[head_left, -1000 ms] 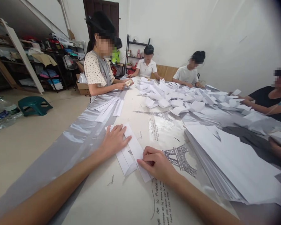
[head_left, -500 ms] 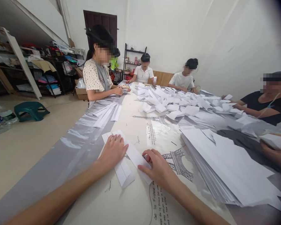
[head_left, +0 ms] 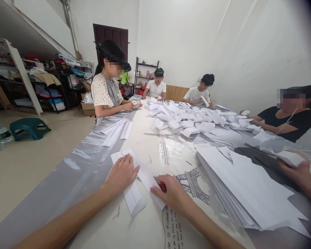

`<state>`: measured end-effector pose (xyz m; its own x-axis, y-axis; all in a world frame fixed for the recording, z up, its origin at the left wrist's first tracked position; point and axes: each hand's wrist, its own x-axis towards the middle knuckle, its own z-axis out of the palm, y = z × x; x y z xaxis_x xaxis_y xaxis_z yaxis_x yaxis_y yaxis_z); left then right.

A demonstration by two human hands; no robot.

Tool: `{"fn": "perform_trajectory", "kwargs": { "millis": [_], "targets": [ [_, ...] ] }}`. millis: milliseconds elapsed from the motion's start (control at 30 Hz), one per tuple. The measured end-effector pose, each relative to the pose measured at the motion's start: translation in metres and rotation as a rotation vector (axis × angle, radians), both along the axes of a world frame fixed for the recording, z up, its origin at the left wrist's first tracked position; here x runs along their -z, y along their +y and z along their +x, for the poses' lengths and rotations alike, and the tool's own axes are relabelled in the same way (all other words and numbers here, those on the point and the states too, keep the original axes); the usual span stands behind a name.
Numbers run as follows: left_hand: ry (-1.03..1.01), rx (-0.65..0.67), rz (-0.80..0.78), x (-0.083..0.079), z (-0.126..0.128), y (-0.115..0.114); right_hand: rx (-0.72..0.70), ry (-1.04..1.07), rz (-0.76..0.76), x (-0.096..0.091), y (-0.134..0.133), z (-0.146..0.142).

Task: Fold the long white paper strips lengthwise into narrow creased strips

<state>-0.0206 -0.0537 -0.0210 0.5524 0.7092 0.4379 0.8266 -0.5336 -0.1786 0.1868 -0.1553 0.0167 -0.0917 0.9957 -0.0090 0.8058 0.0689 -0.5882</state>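
Observation:
My left hand (head_left: 122, 172) lies flat across two folded white papers, fingers stretched out and pressing them to the table. One folded paper strip (head_left: 145, 178) slants from under that hand toward my right hand (head_left: 171, 192). The thumb and curled fingers of my right hand pinch this strip along its right edge, near the lower end. Beneath it, the other folded paper (head_left: 133, 200) angles down to a flared lower end. Both papers rest on the printed tablecloth (head_left: 98, 221), partly covered by my left hand.
A stack of white paper sheets (head_left: 245, 186) lies to the right. Farther back spreads a heap of folded white papers (head_left: 186, 117); loose strips (head_left: 116, 131) lie at the left. Several people sit or stand around the table, and a co-worker's hand (head_left: 302, 176) holds paper at the right.
My right hand's fingers have curled in closer on the strip's edge. My left hand stays flat on the papers. The camera view has tilted slightly upward.

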Motion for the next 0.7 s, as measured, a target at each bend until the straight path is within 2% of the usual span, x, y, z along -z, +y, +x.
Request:
{"fn": "perform_trajectory", "kwargs": {
  "millis": [233, 400, 533, 700],
  "targets": [
    [-0.026, 0.029, 0.013, -0.001, -0.002, 0.001, -0.025, 0.006, -0.005, 0.000, 0.003, 0.003],
    [0.160, 0.113, -0.031, -0.015, 0.000, -0.009, -0.027, 0.022, -0.005, -0.003, 0.003, 0.002],
    [0.173, 0.148, -0.061, -0.024, 0.001, -0.015, -0.020, 0.017, -0.017, -0.005, 0.003, 0.001],
    [0.173, 0.195, -0.021, -0.019, 0.001, -0.013, -0.027, 0.035, -0.036, -0.004, 0.002, 0.003]
  ]
}}
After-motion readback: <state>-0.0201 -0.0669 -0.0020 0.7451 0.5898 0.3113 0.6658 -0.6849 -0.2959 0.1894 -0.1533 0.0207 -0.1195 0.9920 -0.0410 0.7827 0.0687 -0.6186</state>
